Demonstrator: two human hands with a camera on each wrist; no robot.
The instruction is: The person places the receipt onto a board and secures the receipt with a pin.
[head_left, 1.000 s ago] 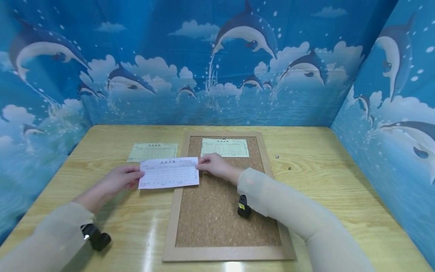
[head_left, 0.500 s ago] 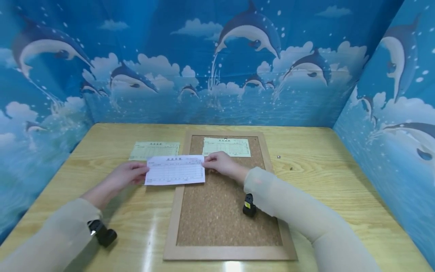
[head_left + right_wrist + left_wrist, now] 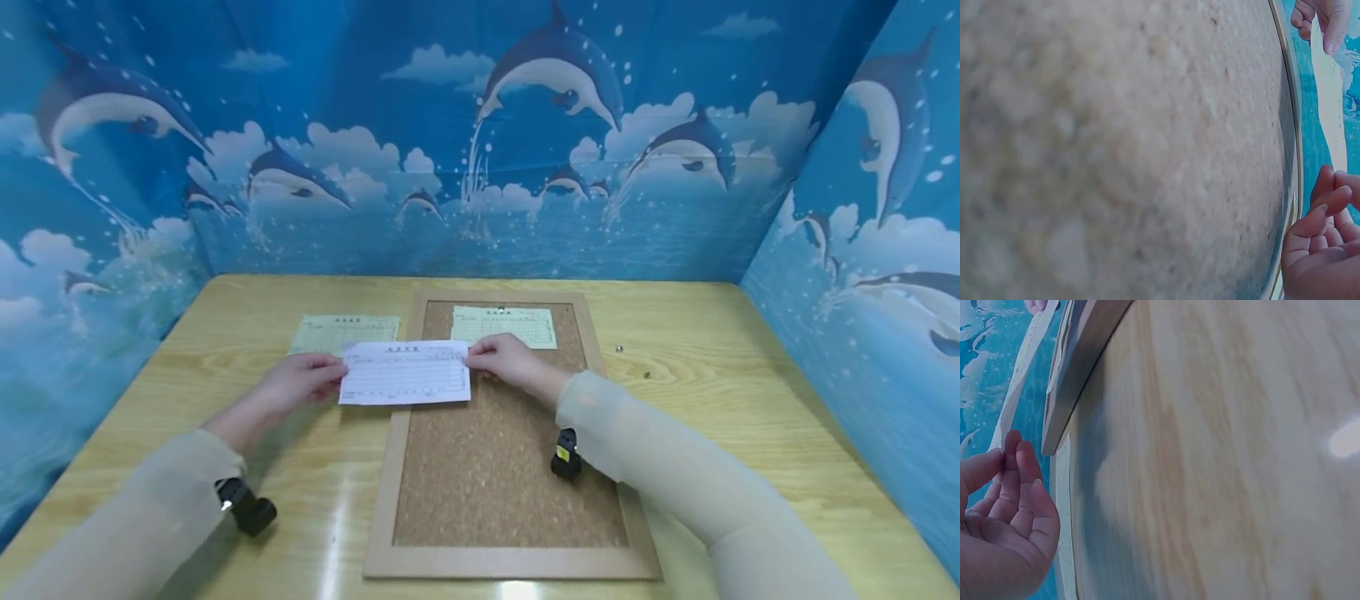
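Observation:
A white printed form [image 3: 405, 373] is stretched between both hands, above the left edge of a framed cork board [image 3: 510, 467]. My left hand [image 3: 306, 382] pinches its left edge between thumb and fingertips; the left wrist view shows that hand [image 3: 1007, 506] with the sheet [image 3: 1019, 381] rising from the pinch. At the form's right end my right hand [image 3: 513, 362] pinches the upper corner, over the cork. A pale green form [image 3: 517, 327] lies at the top of the board with a pin [image 3: 501, 309] at its upper edge. Another green form [image 3: 341, 332] lies on the table, partly covered by the white one.
Two small pins, a shiny one [image 3: 619, 348] and a darker one [image 3: 647, 375], lie on the wooden table [image 3: 720, 400] right of the board. A blue dolphin-print curtain [image 3: 337, 208] encloses the table's back and sides.
Both hands have carried the white form to the right and slightly upward, further over the cork board. The green forms and the pins have stayed in place.

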